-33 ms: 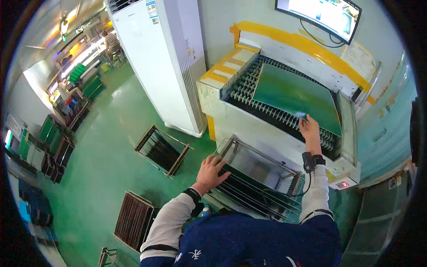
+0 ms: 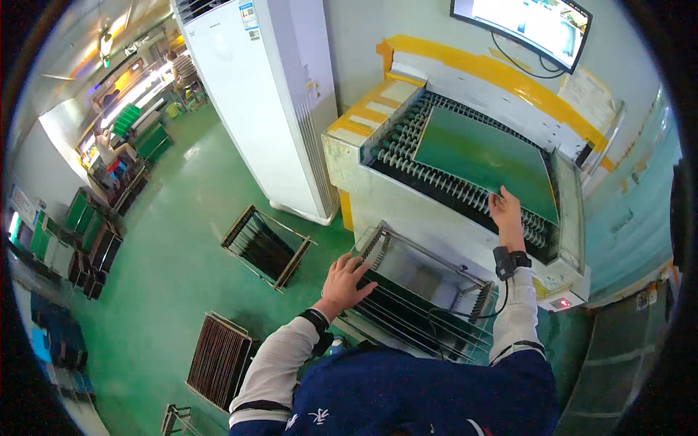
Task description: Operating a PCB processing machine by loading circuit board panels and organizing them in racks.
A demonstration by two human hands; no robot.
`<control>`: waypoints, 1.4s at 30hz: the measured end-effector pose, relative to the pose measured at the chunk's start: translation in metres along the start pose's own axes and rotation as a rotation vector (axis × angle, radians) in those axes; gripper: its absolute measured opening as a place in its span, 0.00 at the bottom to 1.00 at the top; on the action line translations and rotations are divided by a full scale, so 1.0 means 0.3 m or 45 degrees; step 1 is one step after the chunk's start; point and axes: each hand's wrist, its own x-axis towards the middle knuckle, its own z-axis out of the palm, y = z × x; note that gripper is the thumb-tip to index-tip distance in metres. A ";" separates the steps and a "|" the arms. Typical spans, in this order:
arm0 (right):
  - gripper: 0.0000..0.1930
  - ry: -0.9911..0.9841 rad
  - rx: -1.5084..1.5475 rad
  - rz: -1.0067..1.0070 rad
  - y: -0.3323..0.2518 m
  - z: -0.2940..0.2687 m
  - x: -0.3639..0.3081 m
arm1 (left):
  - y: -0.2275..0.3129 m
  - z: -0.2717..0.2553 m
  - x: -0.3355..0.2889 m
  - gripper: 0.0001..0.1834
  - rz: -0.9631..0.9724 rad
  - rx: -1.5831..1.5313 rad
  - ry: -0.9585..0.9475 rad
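Note:
A flat green panel (image 2: 480, 149), likely a circuit board, lies on the rollers (image 2: 407, 156) of a white conveyor machine. At its near edge my right hand (image 2: 507, 211) is closed, fingertips gripping the rim. My left hand (image 2: 345, 285) rests with fingers spread at the left end of a metal-framed rack (image 2: 418, 243) in front of the machine. Dark panels (image 2: 407, 309) stand in the rack's near slots, and the left fingers reach the end of one. A small black device on a cable circles my right wrist.
Left of me on the green floor stand a wire rack with dark panels (image 2: 265, 251) and another filled rack (image 2: 220, 360). A tall white air conditioner (image 2: 254, 94) rises beside the machine. A monitor (image 2: 527, 25) hangs above. People sit at benches far left.
The green panel's far left corner sits very slightly lower on the rollers. Both my hands stay where they were.

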 end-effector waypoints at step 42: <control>0.35 0.056 -2.887 -0.533 0.070 0.244 0.282 | -0.009 -0.015 0.000 0.30 -0.107 0.017 -0.112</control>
